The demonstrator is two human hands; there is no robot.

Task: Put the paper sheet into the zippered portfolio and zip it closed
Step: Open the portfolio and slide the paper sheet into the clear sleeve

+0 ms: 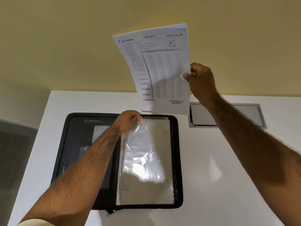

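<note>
A black zippered portfolio (pixel 178 160) lies open flat on the white table (pixel 219 185). Clear plastic sleeves (pixel 146 160) fill its right half. My left hand (pixel 128 121) pinches the top edge of the uppermost sleeve near the spine and lifts it a little. My right hand (pixel 200 79) pinches the right edge of the printed paper sheet (pixel 159 70) and holds it upright in the air above the portfolio's far edge. The sheet's lower edge hangs just over the sleeve's top. The zip pull (pixel 108 213) shows at the portfolio's near edge.
A grey metal hatch (pixel 244 115) is set into the table at the far right, behind my right forearm. A yellow wall (pixel 65 46) rises behind the table. The table's left edge (pixel 37 136) drops off to a grey floor.
</note>
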